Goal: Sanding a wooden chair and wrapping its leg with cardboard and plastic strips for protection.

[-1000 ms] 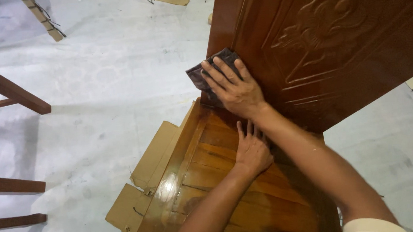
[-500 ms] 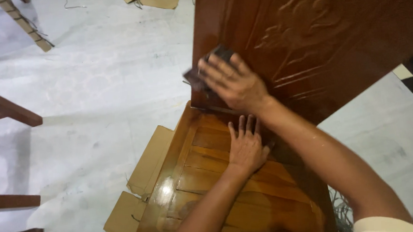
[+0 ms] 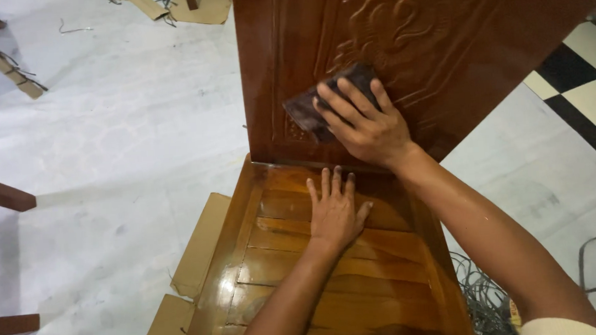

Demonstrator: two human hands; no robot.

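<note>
Left hand bracing, right hand rubbing the carved panel.

My left hand (image 3: 334,210) lies released, flat on the slatted seat (image 3: 332,269); my right hand (image 3: 367,122) presses a dark cloth (image 3: 308,111) against the upright carved panel (image 3: 441,34). Likely risk: cloth snagging in the relief. Beyond: cardboard (image 3: 199,246), pale floor (image 3: 103,131).

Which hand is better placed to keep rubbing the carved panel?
Right hand, probably: it already presses the dark cloth on the carved panel. Left hand lies flat on the slatted seat, no cloth.
</note>
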